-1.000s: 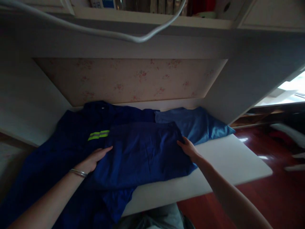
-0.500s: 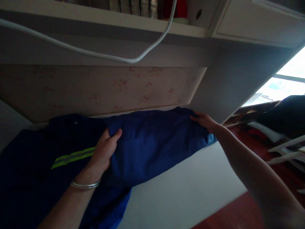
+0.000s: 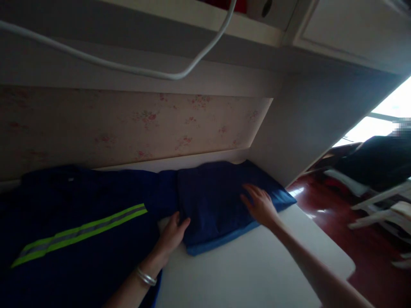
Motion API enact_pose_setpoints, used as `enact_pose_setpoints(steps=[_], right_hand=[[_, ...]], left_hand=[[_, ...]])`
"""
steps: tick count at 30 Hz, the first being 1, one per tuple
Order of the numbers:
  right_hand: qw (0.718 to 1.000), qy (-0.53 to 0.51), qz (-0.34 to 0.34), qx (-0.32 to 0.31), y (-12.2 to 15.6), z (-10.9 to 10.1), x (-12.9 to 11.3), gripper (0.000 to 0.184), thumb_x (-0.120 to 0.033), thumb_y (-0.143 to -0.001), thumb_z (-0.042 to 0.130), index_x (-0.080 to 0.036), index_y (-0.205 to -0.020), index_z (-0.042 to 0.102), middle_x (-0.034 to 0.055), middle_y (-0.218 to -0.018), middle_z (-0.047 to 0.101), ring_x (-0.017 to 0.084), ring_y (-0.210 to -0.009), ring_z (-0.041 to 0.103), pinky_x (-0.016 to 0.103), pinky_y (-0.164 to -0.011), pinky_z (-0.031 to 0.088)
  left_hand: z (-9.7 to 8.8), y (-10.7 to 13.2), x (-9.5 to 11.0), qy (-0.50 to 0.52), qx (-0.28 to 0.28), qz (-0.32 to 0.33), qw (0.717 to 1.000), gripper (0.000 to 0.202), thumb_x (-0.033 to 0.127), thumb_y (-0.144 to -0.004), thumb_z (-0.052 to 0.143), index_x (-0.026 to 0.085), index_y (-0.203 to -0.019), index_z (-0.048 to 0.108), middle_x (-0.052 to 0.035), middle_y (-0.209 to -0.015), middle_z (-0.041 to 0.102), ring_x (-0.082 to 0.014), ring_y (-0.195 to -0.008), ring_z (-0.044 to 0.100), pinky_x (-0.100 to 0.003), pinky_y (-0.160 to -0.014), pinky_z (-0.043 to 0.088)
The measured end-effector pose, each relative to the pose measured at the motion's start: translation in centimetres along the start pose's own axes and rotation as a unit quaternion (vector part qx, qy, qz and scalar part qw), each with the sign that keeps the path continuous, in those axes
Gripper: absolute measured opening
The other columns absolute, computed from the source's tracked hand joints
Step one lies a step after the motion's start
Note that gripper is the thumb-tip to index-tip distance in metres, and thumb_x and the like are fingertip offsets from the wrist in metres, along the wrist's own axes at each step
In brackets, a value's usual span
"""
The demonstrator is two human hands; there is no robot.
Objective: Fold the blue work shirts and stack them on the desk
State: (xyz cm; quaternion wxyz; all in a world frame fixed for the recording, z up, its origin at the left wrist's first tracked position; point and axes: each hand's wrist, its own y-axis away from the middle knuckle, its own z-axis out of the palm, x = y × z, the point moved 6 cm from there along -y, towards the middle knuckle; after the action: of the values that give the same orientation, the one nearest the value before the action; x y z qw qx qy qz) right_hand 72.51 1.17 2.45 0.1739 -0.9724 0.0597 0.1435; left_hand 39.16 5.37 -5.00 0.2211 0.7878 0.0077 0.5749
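Two hands at one navy cloth; one striped garment beside.

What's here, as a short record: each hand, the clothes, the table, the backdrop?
Left hand: at the left edge of the folded dark blue cloth
Right hand: open, over that cloth's right side; contact unclear
Clothes: navy fabric garment with lime and grey stripe, left of the cloth
Table: white, flat, under both
Backdrop: pink-flowered cream panel

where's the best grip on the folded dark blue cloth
Probably pinch the folded dark blue cloth at its near edge, from the front: that side faces white tabletop, while the far side lies near the pale floral panel.
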Motion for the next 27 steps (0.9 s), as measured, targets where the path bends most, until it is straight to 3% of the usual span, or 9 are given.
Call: enact_pose_setpoints(steps=[3, 6, 8, 11, 15, 19, 21, 23, 27], right_hand=[[0.991, 0.026, -0.122, -0.045, 6.5, 3.4, -6.2, 0.048, -0.047, -0.099, 0.046, -0.04, -0.146, 0.046, 0.0034, -0.153, 0.047, 0.032, -0.139, 0.043, 0.068, -0.118, 0.006], [0.979, 0.026, -0.183, -0.089, 9.5, 5.5, -8.7, 0.052, -0.048, -0.099, 0.046, -0.042, -0.15, 0.039, 0.0029, -0.156, 0.042, 0.032, -0.142, 0.039, 0.071, -0.117, 0.001], [0.979, 0.021, -0.179, -0.09, 9.9, 6.1, -8.7, 0.053, -0.05, -0.099, 0.047, -0.039, -0.151, 0.04, 0.0046, -0.155, 0.044, 0.033, -0.142, 0.04, 0.072, -0.116, 0.004], [0.983, -0.015, -0.173, -0.055, 10.2, 6.4, -8.7, 0.051, -0.05, -0.098, 0.049, -0.034, -0.146, 0.048, 0.0064, -0.147, 0.054, 0.033, -0.137, 0.047, 0.071, -0.116, 0.009], [0.978, -0.141, -0.152, -0.001, 12.1, 6.4, -11.2, 0.034, -0.042, -0.097, 0.051, -0.028, -0.125, 0.065, 0.0087, -0.121, 0.071, 0.031, -0.117, 0.063, 0.059, -0.111, 0.038], [0.958, -0.27, -0.093, -0.039, 13.9, 7.1, -16.5, 0.026, -0.043, -0.095, 0.053, -0.028, -0.108, 0.069, 0.0099, -0.109, 0.073, 0.03, -0.103, 0.068, 0.047, -0.091, 0.055], [0.937, -0.335, -0.049, -0.088, 14.1, 7.8, -19.5, 0.027, -0.046, -0.093, 0.055, -0.026, -0.105, 0.069, 0.0097, -0.102, 0.074, 0.027, -0.093, 0.069, 0.042, -0.083, 0.056], [0.897, -0.418, 0.008, -0.144, 13.9, 8.8, -22.3, 0.033, -0.051, -0.091, 0.058, -0.024, -0.107, 0.067, 0.0086, -0.094, 0.074, 0.024, -0.08, 0.069, 0.037, -0.072, 0.057], [0.772, -0.579, 0.131, -0.227, 12.9, 10.8, -27.1, 0.055, -0.059, -0.083, 0.065, -0.022, -0.123, 0.056, 0.0054, -0.09, 0.072, 0.018, -0.064, 0.064, 0.031, -0.058, 0.053]], left_hand=[[0.7, 0.6, 0.3, 0.035, -0.032, 0.036, 0.998, 0.05, 0.039, -0.088, 0.053, 0.015, -0.131, 0.056, -0.0148, -0.143, 0.058, -0.0234, -0.132, 0.054, -0.034, -0.11, 0.041], [0.5, 2.3, 1.6, 0.008, -0.053, 0.06, 0.997, 0.05, 0.034, -0.087, 0.051, 0.015, -0.134, 0.056, -0.0129, -0.141, 0.06, -0.0231, -0.129, 0.056, -0.033, -0.109, 0.042], [-1.0, 4.8, 2.5, -0.076, -0.05, 0.098, 0.991, 0.054, 0.035, -0.088, 0.052, 0.015, -0.138, 0.053, -0.0142, -0.14, 0.06, -0.0246, -0.128, 0.057, -0.034, -0.11, 0.041], [-4.4, 11.1, 2.7, -0.268, -0.037, 0.14, 0.952, 0.056, 0.042, -0.089, 0.055, 0.018, -0.14, 0.055, -0.0139, -0.142, 0.058, -0.0289, -0.132, 0.052, -0.041, -0.115, 0.036], [-8.0, 20.0, -1.5, -0.407, -0.047, 0.024, 0.912, 0.071, 0.043, -0.081, 0.066, 0.023, -0.147, 0.049, -0.0123, -0.156, 0.043, -0.0364, -0.142, 0.038, -0.052, -0.118, 0.03], [-10.9, 24.8, -5.5, -0.476, 0.001, -0.062, 0.877, 0.058, 0.031, -0.085, 0.058, 0.019, -0.141, 0.055, -0.017, -0.15, 0.05, -0.0392, -0.136, 0.046, -0.058, -0.114, 0.033], [-12.5, 26.0, -6.1, -0.468, 0.013, -0.063, 0.882, 0.043, 0.033, -0.091, 0.046, 0.019, -0.127, 0.066, -0.0175, -0.133, 0.064, -0.0375, -0.122, 0.059, -0.055, -0.105, 0.042], [-14.2, 27.0, -6.1, -0.405, -0.007, -0.064, 0.912, 0.041, 0.041, -0.093, 0.043, 0.022, -0.121, 0.067, -0.014, -0.121, 0.071, -0.034, -0.113, 0.064, -0.049, -0.101, 0.047], [-18.1, 30.1, -5.3, -0.188, -0.028, -0.088, 0.978, 0.071, 0.064, -0.081, 0.058, 0.026, -0.141, 0.052, -0.0071, -0.146, 0.056, -0.0306, -0.136, 0.049, -0.041, -0.115, 0.037]])
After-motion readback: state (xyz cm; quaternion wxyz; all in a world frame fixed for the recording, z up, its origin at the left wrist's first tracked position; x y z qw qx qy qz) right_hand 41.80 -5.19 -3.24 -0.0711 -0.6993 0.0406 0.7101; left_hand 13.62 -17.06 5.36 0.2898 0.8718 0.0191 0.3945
